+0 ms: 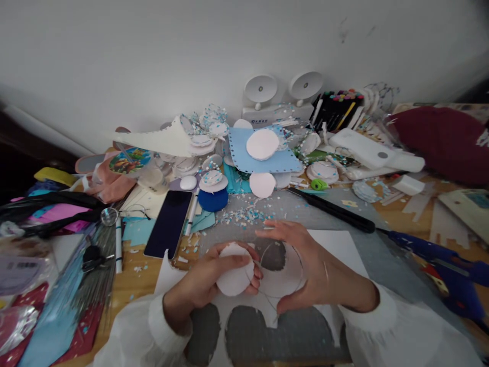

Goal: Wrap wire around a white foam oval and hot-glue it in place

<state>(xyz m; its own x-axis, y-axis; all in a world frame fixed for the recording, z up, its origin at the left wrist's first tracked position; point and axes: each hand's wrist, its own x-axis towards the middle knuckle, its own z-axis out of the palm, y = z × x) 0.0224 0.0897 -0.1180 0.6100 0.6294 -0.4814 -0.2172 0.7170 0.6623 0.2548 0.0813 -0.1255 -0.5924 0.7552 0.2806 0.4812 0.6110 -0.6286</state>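
My left hand [208, 278] is closed around a white round foam disc [234, 275], thumb on top and fingers below. My right hand [305, 265] curves around a thin wire ring [280, 270] just right of the disc, with the fingers bent and the thumb low at the ring's bottom edge. Both hands rest over a white sheet [344, 250] that has round holes cut out of it, lying on a grey mat [382, 265].
A dark phone [168, 223] lies left of the hands beside a white pen [192, 213]. A blue glue gun [439, 255] and a black rod [332, 210] lie at right. Blue sheet [237, 148], white discs, paper scraps and a marker box [338, 109] crowd the back.
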